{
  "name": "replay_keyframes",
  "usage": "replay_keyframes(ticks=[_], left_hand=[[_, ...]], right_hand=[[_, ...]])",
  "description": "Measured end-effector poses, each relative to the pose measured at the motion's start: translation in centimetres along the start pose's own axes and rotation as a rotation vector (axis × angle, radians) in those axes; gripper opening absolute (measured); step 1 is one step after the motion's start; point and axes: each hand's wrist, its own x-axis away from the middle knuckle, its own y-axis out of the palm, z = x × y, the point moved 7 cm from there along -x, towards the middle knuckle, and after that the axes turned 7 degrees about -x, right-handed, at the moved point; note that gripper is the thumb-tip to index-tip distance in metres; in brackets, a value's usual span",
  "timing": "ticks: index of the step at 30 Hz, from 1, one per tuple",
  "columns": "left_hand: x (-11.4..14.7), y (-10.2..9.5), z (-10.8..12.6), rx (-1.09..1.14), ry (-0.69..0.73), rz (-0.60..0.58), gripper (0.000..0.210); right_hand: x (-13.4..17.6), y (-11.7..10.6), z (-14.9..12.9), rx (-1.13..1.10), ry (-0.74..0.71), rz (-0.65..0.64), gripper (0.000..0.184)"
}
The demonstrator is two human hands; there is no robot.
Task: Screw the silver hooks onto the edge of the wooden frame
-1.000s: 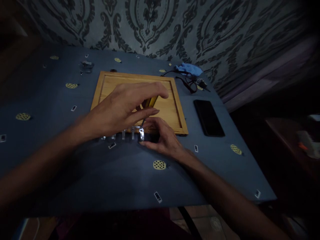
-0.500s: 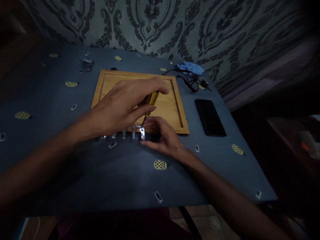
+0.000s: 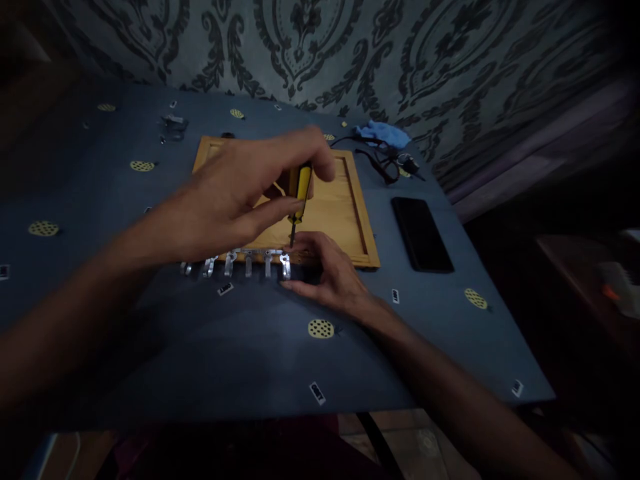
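My left hand (image 3: 240, 190) is closed round the yellow handle of a screwdriver (image 3: 302, 190), which stands nearly upright. Its shaft points down to the near edge of a framed wooden board (image 3: 333, 213), with the tip just beside the last hook. Along that edge runs a metal hook rail (image 3: 249, 263) with several shiny hooks. My right hand (image 3: 333, 277) pinches round the rail's right end, thumb at the bottom of the end hook and fingers on the board edge above. Whether the screwdriver tip touches anything, I cannot tell.
Right of the board lies a black phone (image 3: 423, 233). Behind it are dark glasses (image 3: 383, 167), a blue cloth (image 3: 384, 133) and a small dark item like keys (image 3: 409, 164). A clear plastic bag (image 3: 173, 127) sits at the back left, before the patterned wall.
My left hand has risen slightly with the screwdriver, which is now more upright, its tip lifted from the end hook. More of the hooks show. My right hand has stayed put.
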Motion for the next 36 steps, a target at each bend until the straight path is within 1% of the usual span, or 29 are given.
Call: replay_keyframes(ticks=[2,4,8,13,28,36], left_hand=[[0.0,-0.5,0.1,-0.031,-0.004,0.026,0.021],[-0.1,-0.6,0.1,-0.058,0.001,0.024,0.02],[-0.1,0.0,-0.2,-0.084,-0.007,0.01,0.021],[0.0,0.5,-0.4,-0.1,-0.005,0.027,0.021],[0.0,0.5,0.0,-0.119,0.024,-0.008,0.019],[0.0,0.6,0.2,-0.081,0.045,-0.054,0.016]], right_hand=[[0.0,0.0,0.1,0.002,0.006,-0.003,0.063],[0.0,0.1,0.1,-0.011,0.023,-0.016,0.062],[0.0,0.1,0.0,-0.031,0.035,-0.022,0.062],[0.0,0.1,0.0,-0.025,-0.001,-0.016,0.062],[-0.1,0.2,0.0,-0.028,-0.01,-0.022,0.061],[-0.1,0.2,0.1,-0.013,-0.006,-0.013,0.062]])
